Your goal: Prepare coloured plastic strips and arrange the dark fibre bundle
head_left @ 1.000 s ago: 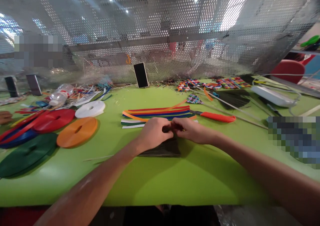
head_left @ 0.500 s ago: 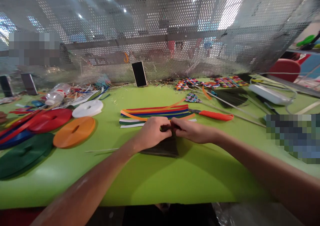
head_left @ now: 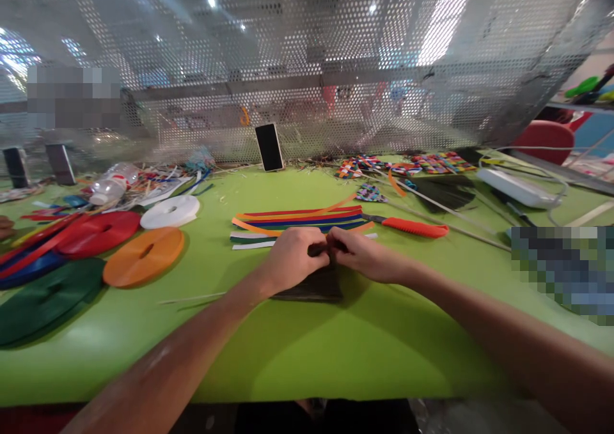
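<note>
Close together over the middle of the green table (head_left: 374, 351), my left hand (head_left: 300, 255) and my right hand (head_left: 352, 252) are both closed in a pinch. Both grip the upper part of a dark brown leaf-like sheet (head_left: 314, 288), which spreads below them; the fingers hide where it is held. Just beyond lie coloured strips (head_left: 307, 217) in red, orange, blue, green and white, side by side. To the right of these is an orange-handled knife (head_left: 415, 227), its blade end near the strips.
Strip rolls in orange (head_left: 165, 248), white (head_left: 170, 211), red (head_left: 103, 234) and green (head_left: 52, 300) lie left. A phone (head_left: 269, 147) stands at the back. Woven pieces (head_left: 371, 193), a dark leaf (head_left: 444, 193) and a white power strip (head_left: 518, 188) lie right. A person's hand shows far left.
The view has shifted slightly, so the scene sits a little lower. Both hands keep their pinch on the dark sheet, almost unmoved.
</note>
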`<state>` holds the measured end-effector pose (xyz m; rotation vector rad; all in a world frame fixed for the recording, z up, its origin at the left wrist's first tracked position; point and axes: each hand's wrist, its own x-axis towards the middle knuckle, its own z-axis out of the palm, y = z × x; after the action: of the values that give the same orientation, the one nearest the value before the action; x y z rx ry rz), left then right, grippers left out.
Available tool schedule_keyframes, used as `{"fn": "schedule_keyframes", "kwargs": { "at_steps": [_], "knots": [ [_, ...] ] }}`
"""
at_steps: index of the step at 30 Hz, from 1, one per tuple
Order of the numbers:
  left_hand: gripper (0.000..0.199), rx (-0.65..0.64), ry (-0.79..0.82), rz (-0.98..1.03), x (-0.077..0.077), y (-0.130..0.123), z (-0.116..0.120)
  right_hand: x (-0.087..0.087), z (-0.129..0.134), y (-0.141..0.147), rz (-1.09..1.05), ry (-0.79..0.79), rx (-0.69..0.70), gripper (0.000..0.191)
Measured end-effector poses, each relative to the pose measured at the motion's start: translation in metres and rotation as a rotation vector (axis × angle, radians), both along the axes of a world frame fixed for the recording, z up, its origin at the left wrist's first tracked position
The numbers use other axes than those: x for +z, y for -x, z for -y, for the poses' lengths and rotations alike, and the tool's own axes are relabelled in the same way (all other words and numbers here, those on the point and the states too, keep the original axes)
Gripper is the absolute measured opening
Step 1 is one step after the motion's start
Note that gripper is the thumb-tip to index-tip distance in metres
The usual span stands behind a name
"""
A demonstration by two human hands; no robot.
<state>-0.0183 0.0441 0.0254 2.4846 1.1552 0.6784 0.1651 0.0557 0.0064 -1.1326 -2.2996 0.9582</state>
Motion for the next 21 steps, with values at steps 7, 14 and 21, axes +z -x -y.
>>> {"fn": "schedule_keyframes", "kwargs": {
  "at_steps": [7,14,21],
  "knots": [
    [0.012,0.082,-0.022,-0.048,-0.001,-0.001,0.002,-0.006,-0.004,0.003,-0.084,0.022,-0.044,0.01],
    [0.011,0.081,-0.051,-0.066,-0.001,-0.002,0.004,-0.006,0.0,0.006,-0.044,-0.027,-0.075,0.015],
    [0.017,0.128,-0.04,-0.028,-0.004,-0.004,0.005,-0.018,0.0,0.016,-0.123,-0.073,-0.203,0.013]
  ]
}}
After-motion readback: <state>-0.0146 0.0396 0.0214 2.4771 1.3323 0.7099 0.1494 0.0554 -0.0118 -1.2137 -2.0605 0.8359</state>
